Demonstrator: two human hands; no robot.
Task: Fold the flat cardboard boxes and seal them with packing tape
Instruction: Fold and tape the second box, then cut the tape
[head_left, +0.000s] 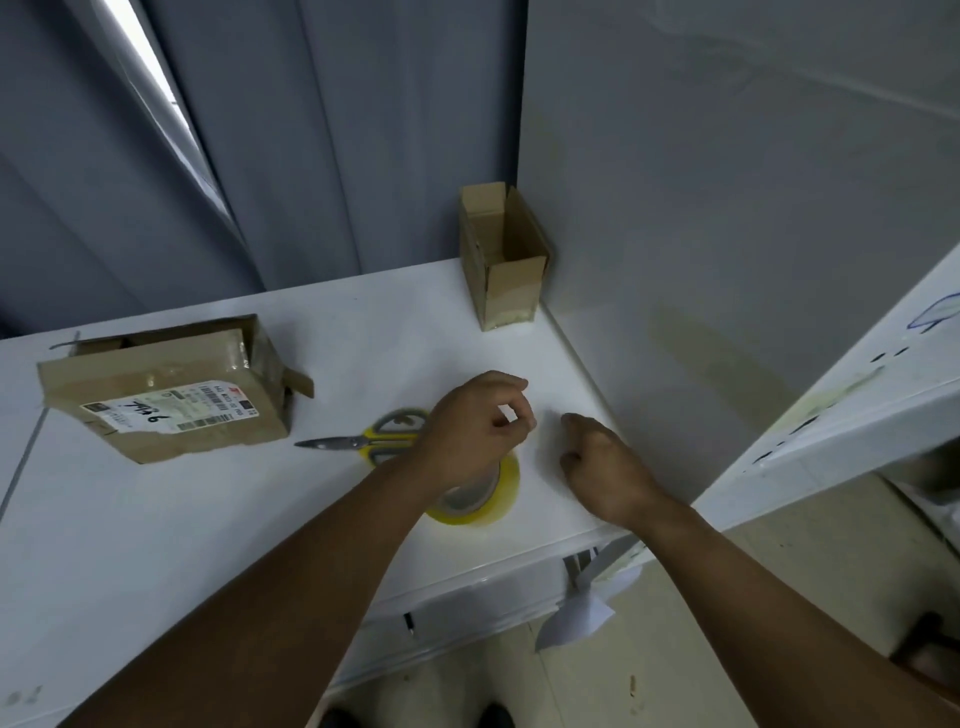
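We logged the tape roll (506, 493) flat on the table (156, 545) beneath our curled left hand (475, 426), right hand (602, 467) curled beside it, grasps untellable; light, rigid, we judged, best gripped by its rim.

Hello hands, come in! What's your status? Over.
Left hand and right hand both curled, grip unclear. Left hand over tape, scissors beside it. Small box upright by wall, top open. Nothing blocking.

Scissors (358, 442) lie between the taped box (166, 395) and tape roll (501, 496).
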